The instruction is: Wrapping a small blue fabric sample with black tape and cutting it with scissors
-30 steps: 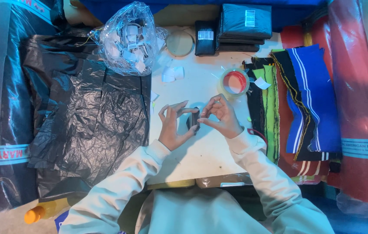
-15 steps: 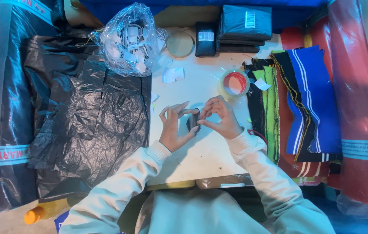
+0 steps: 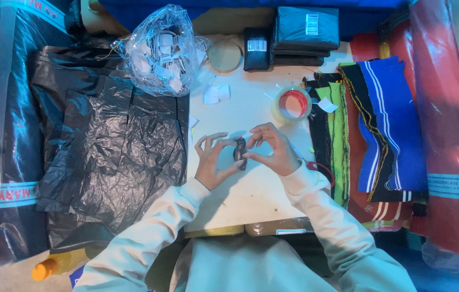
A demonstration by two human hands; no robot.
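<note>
Both of my hands meet over the middle of a white table. Between them is a small dark folded piece, perhaps fabric or plastic. My left hand pinches its left side with thumb and fingers spread. My right hand grips its right side with curled fingers. I wear pale long sleeves.
A black plastic sheet covers the left part of the table. A clear bag of white tags sits at the back, next to a round lid and dark packets. A tape roll and stacked striped fabrics lie to the right. An orange-capped bottle lies lower left.
My hands stay in nearly the same spot; the fingers have shifted slightly around the small dark piece.
</note>
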